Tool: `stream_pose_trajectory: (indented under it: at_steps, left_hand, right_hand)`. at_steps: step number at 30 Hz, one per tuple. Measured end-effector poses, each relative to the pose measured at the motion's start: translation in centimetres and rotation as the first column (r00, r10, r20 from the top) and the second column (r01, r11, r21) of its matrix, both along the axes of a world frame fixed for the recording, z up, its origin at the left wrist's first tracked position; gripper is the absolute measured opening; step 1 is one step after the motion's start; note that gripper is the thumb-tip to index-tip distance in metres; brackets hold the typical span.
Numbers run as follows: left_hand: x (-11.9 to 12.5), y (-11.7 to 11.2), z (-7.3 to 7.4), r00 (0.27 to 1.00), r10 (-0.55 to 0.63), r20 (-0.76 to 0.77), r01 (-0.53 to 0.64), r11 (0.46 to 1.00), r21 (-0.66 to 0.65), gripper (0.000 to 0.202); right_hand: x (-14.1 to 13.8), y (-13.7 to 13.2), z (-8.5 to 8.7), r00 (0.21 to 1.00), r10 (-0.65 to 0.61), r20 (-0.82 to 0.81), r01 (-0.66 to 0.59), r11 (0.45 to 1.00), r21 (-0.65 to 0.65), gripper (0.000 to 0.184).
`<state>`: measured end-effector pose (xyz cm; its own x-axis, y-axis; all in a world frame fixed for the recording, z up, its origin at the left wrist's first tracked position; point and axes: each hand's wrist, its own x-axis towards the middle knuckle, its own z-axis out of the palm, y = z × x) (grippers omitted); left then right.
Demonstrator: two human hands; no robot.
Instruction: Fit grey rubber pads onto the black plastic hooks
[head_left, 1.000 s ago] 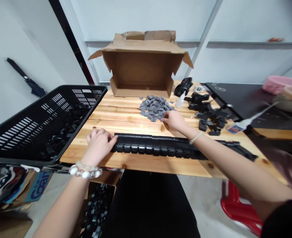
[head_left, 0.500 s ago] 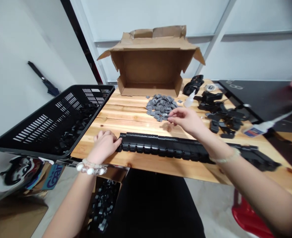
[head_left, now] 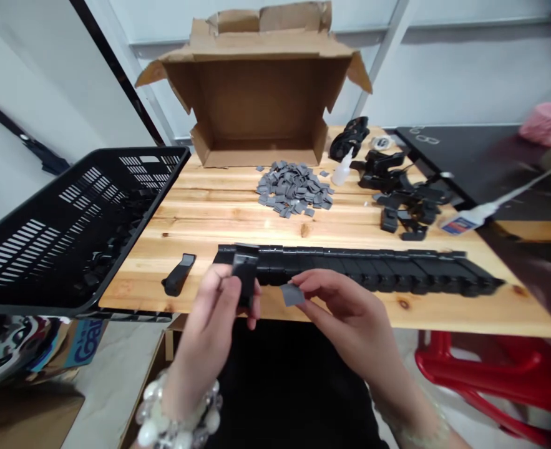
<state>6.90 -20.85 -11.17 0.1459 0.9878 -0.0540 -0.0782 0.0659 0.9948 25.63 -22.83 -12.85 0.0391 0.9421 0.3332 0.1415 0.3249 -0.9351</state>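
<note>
My left hand (head_left: 212, 324) is closed on a black plastic clip (head_left: 244, 277), held upright near the table's front edge. My right hand (head_left: 345, 312) pinches a small grey square pad (head_left: 292, 294) just right of the clip. Behind both hands a long row of black clips (head_left: 359, 267) lies across the wooden table (head_left: 238, 218). Another loose black clip (head_left: 178, 275) lies left of the row. A pile of grey pads (head_left: 291, 187) sits at the table's middle.
A black slotted basket (head_left: 69, 218) with black parts hangs over the table's left edge. An open cardboard box (head_left: 256, 93) stands at the back. More black parts (head_left: 397, 187) and two glue bottles (head_left: 342, 169) (head_left: 467, 218) lie right. A red stool (head_left: 490, 374) stands below.
My left hand left the row's end and now holds a black clip. My right hand drew back from the pile with a grey pad. A loose clip now lies left of the row.
</note>
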Motion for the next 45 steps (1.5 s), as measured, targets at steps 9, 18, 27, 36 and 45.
stream_pose_trajectory:
  at_steps: [9, 18, 27, 36, 45]
  left_hand:
    - [2.8, -1.7, -1.2, 0.998, 0.028, -0.063, -0.029, 0.999, -0.026, 0.018]
    - [2.1, -2.5, -0.8, 0.991, 0.013, -0.131, -0.002, 0.997, 0.083, 0.014]
    - [2.4, -2.7, -1.3, 0.990, -0.102, -0.095, 0.104, 0.994, 0.020, 0.014]
    - [2.9, -3.0, -1.7, 0.969, -0.165, -0.184, 0.169, 0.986, 0.009, 0.022]
    - [3.1, -3.0, -1.4, 0.930, -0.169, -0.325, 0.214, 0.971, 0.107, 0.023]
  right_hand:
    - [-0.8, -2.1, -1.7, 0.999, -0.027, 0.022, 0.027, 1.000, 0.011, 0.028]
    - [0.1, -1.3, -1.0, 0.988, 0.147, -0.037, -0.148, 0.988, -0.033, 0.033]
    - [0.1, -1.2, -0.3, 0.938, 0.167, -0.305, -0.202, 0.976, -0.086, 0.014]
    - [-0.4, -0.5, 1.0, 0.968, -0.252, 0.017, 0.252, 0.967, -0.021, 0.017]
    - [-0.8, -0.6, 1.2, 0.957, -0.243, 0.160, 0.237, 0.970, 0.052, 0.009]
